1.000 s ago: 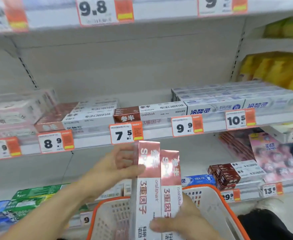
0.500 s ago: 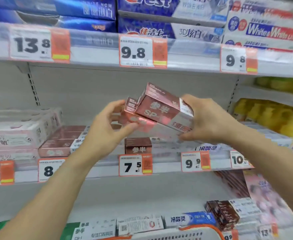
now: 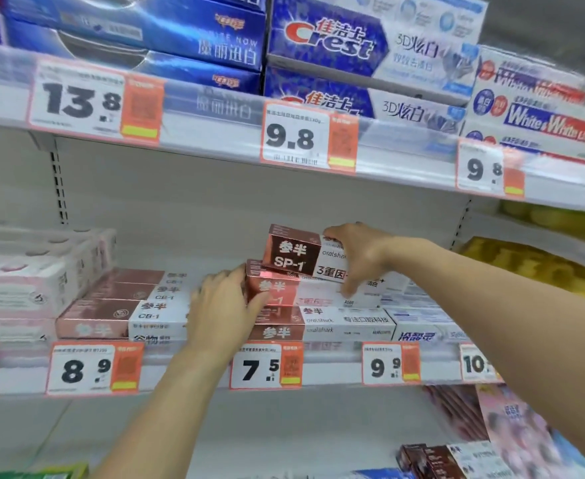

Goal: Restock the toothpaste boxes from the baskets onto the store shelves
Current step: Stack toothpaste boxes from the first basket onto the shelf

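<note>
Gripping boxes (image 3: 293,267), both hands (image 3: 222,302)

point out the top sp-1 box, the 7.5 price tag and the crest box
top SP-1 box (image 3: 293,254), head view, dark end face
7.5 price tag (image 3: 258,368), head view, white number panel
Crest box (image 3: 329,38), head view, logo

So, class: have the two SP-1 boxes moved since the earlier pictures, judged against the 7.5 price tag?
Yes. The SP-1 boxes went from below the 7.5 price tag up onto the shelf stack above it.
</note>
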Demonstrator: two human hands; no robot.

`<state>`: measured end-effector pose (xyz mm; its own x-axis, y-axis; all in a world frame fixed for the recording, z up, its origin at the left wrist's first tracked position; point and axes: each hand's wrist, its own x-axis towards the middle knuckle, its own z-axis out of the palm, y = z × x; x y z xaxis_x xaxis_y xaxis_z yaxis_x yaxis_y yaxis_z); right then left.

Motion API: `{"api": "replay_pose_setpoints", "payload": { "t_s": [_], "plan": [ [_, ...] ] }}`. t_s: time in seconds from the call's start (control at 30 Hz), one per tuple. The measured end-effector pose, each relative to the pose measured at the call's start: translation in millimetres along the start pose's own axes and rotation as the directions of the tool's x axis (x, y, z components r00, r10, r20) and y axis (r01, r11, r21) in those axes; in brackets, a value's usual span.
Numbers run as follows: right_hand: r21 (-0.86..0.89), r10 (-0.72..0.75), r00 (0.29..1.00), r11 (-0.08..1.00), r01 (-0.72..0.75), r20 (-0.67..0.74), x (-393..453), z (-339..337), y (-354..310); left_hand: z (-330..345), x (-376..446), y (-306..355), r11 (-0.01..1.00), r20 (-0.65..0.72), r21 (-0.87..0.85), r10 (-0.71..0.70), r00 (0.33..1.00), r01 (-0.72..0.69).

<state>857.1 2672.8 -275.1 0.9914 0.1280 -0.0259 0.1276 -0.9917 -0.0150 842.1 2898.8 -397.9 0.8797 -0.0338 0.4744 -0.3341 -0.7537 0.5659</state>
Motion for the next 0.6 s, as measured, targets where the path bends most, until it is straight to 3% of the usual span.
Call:
{"api": "replay_pose_setpoints", "payload": {
  "t_s": [0.27,0.6],
  "plan": [
    [-0.005,0.048,0.998,0.999,-0.047,0.042,1,7,8,2,3,-8,0.999,0.069,-0.038,0.004,0.998,-0.001],
    [-0.015,0.026,0.997,1.000,-0.025,0.079,3,7,17,-2,-3,-6,0.992,0.168,0.081,0.084,0.982,-0.098]
  ]
}}
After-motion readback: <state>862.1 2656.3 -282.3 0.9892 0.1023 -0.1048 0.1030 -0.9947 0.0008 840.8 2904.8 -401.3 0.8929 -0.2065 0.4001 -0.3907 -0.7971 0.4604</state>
